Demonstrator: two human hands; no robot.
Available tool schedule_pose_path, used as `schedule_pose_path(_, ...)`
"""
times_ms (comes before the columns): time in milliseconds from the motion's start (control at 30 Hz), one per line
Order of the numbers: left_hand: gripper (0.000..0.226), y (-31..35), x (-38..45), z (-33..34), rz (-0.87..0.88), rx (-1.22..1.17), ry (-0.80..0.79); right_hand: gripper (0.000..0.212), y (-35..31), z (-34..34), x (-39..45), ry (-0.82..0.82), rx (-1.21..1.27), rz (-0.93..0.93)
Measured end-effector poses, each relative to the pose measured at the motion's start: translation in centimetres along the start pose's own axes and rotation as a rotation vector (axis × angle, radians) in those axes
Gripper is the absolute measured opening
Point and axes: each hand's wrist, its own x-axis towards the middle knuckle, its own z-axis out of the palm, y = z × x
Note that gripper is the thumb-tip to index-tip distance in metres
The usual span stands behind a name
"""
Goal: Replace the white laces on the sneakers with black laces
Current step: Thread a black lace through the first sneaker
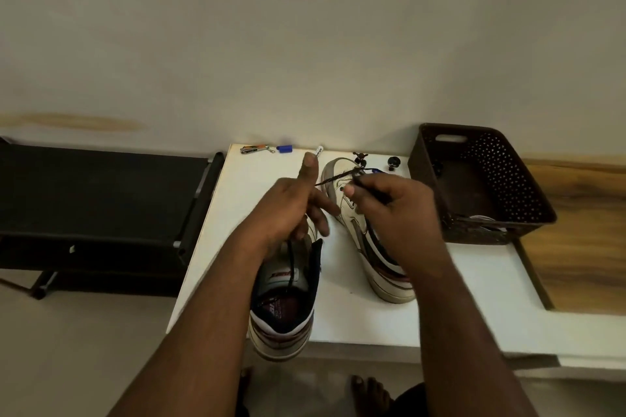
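My left hand [288, 206] grips the near sneaker [283, 308], thumb raised, a black lace [290, 267] trailing into its opening. My right hand [396, 210] pinches the lace's other stretch, taut between both hands. The second sneaker [364, 230] lies on the white table [474, 298]; its lacing appears unfinished. A brown basket [481, 179] stands right.

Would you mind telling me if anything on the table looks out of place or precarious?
The near sneaker hangs its heel past the front edge of the white table, so it might tip off. The far sneaker lies fully on the top.
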Motion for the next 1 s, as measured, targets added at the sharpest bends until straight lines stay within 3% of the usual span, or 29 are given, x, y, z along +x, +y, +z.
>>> schedule_pose_path(67, 0.076, -0.4, 0.2, 0.0, -0.040, -0.059, -0.037, 0.009, -0.4, 1.2, -0.2, -0.149, -0.069, -0.064)
schedule_pose_path(167, 0.025, -1.0, 0.7, -0.6, 0.025, -0.274, 0.081, 0.011, -0.1, 1.8, -0.2, -0.258, -0.113, -0.047)
schedule_pose_path(200, 0.019, -1.1, 0.8, -1.0, 0.029, -0.331, 0.092, 0.012, 0.0, 1.9, -0.2, -0.279, -0.112, -0.036)
schedule_pose_path(267, 0.028, -1.0, 0.7, -1.5, -0.009, -0.345, 0.077, 0.011, -0.1, 2.2, -0.2, -0.312, -0.090, -0.037)
schedule_pose_path(367, 0.054, -0.7, 0.5, -1.4, -0.111, -0.070, 0.082, 0.011, -0.2, 2.8, -0.3, -0.336, -0.092, -0.025)
schedule_pose_path(533, 0.014, -0.9, 0.4, -1.5, -0.083, -0.109, 0.070, 0.015, -0.4, 3.0, -0.3, -0.403, -0.126, 0.007)
schedule_pose_path(600, 0.007, -1.1, 0.9, -1.6, -0.051, -0.293, 0.237, 0.016, -0.2, 2.5, -0.2, -0.432, -0.153, 0.034)
schedule_pose_path(733, 0.012, -2.1, 1.8, -4.8, 0.048, -0.843, 0.813, 0.022, 0.4, -0.8, 0.2, -0.383, -0.141, 0.150)
schedule_pose_path(800, 0.017, -2.9, 2.2, -6.1, 0.036, -0.931, 0.856, 0.018, 0.9, -1.9, 0.5, -0.268, -0.164, 0.141)
schedule_pose_path(833, 0.035, -3.3, 2.4, -6.2, 0.004, -0.875, 0.796, 0.015, 0.9, -1.9, 0.6, -0.228, -0.163, 0.132)
schedule_pose_path(900, 0.075, -3.4, 2.2, -5.8, -0.032, -0.393, 0.697, 0.012, 0.6, -1.0, 0.6, -0.201, -0.139, 0.118)
schedule_pose_path(967, 0.085, -2.6, 1.5, -4.3, 0.136, 0.025, 0.560, 0.015, 0.2, 0.2, 0.6, -0.220, -0.137, 0.113)
schedule_pose_path(1000, 0.079, -2.1, 1.1, -3.7, 0.206, 0.047, 0.418, 0.015, 0.1, 0.8, 0.6, -0.227, -0.138, 0.107)
